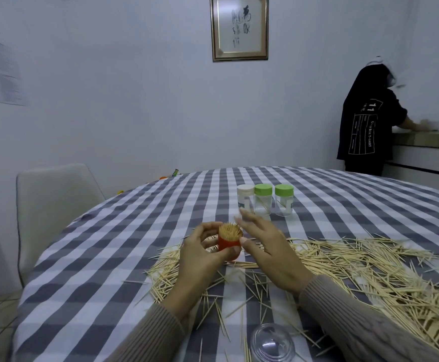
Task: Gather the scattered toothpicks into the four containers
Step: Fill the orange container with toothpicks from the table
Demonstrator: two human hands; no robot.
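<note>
My left hand [200,254] grips a small red container [228,246] packed with upright toothpicks [230,230], lifted a little above the table. My right hand [268,246] hovers just right of it, fingers spread and straight, thumb near the container's rim. Loose toothpicks [356,267] lie scattered over the checked tablecloth [108,257], thickest at the right. Behind stand three lidded clear jars: one with a white lid [245,195] and two with green lids [263,198] [284,198].
A clear plastic cap [272,342] lies on the cloth near the front edge. A pale chair [53,205] stands at the table's left. A person in a dark shirt [364,121] stands at a counter at the far right.
</note>
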